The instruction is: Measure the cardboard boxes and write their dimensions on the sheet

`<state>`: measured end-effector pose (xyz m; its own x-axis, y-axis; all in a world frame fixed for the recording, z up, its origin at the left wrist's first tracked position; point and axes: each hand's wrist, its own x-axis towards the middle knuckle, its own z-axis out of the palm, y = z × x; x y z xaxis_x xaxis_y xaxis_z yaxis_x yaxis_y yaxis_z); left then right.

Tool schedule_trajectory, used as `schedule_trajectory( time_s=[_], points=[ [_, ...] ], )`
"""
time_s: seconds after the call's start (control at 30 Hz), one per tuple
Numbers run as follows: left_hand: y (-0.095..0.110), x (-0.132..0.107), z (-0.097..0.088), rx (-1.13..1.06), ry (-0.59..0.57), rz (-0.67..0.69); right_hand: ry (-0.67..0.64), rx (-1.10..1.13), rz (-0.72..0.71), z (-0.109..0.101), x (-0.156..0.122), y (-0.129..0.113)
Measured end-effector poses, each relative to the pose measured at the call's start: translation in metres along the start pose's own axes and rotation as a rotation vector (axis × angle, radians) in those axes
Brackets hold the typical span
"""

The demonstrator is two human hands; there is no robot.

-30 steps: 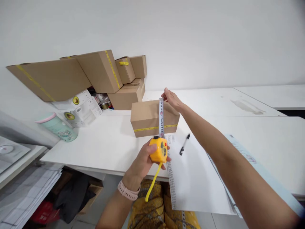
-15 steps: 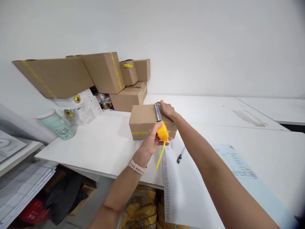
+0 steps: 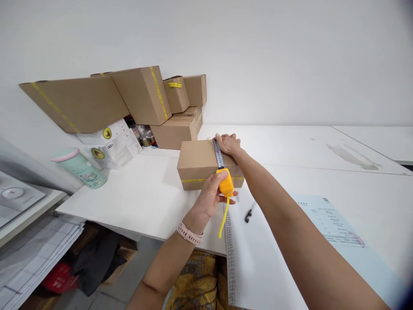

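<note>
A small brown cardboard box (image 3: 197,156) with a yellow tape band round its side lies on the white table. Across its top runs the pulled-out blade of a yellow tape measure (image 3: 225,182). My left hand (image 3: 211,196) is closed round the tape measure's case at the box's near side, and a yellow strap hangs below it. At the far edge of the box, my right hand (image 3: 228,144) is closed at the blade's end, with the thumb against it; some of its fingers are partly hidden.
Under my right arm lie a spiral notebook (image 3: 258,258), a black pen (image 3: 248,216) and a light blue printed sheet (image 3: 332,224). Several larger cardboard boxes (image 3: 138,97) are stacked at the back left. A mint green tumbler (image 3: 84,170) stands near white avocado-print boxes (image 3: 118,150).
The view has shifted slightly, so everything sits a little further right. My right fingers have shifted at the box's far edge. The left hand still holds the tape measure.
</note>
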<state>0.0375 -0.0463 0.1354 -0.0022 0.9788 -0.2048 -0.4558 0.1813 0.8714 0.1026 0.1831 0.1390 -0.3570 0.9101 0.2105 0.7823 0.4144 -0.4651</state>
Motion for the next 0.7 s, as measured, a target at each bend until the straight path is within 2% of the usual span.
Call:
schedule_trajectory(
  time_s=[0.2,0.6,0.7],
  points=[
    [-0.005,-0.0015,0.0055,-0.027,0.052,0.002,0.034,-0.148,-0.103,0.0038,-0.0074,0.0002],
    [-0.0074,-0.0029,0.0043,-0.034,0.052,-0.012,0.032,-0.178,-0.109,0.0048,-0.0067,0.0011],
    [-0.0052,-0.0029,0.0028,-0.039,0.041,-0.004,0.025,-0.108,-0.083,0.0029,-0.0045,0.001]
  ],
)
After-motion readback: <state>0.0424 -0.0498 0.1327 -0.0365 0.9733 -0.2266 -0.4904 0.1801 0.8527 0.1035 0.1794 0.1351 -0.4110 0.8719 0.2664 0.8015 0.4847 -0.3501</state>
